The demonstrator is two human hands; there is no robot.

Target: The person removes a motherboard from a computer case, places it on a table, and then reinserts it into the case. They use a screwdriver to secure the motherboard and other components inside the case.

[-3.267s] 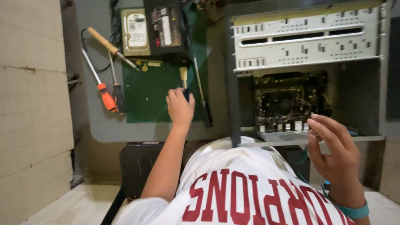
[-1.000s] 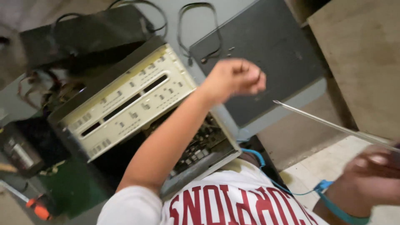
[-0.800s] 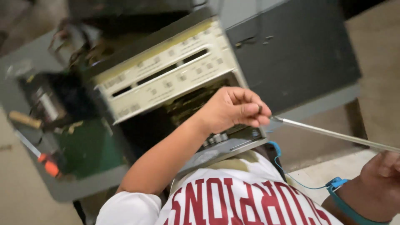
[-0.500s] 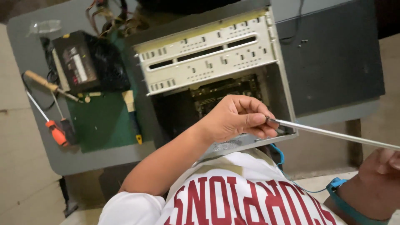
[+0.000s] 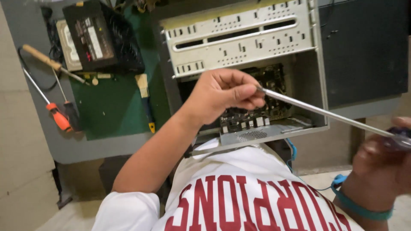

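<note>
head view: left hand (image 5: 222, 96) pinching tip of long screwdriver (image 5: 325, 113) before open computer case (image 5: 244, 47), right hand (image 5: 381, 167) gripping its handle. motherboard (image 5: 257, 117) still inside; blade not yet on any screw.

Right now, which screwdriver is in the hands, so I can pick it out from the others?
Start at the open computer case on the grey table. In front of its opening, the left hand pinches the tip of a long, thin metal shaft running to the right hand. Unlike the orange-handled screwdriver lying on the table, it is held in the air.
</note>
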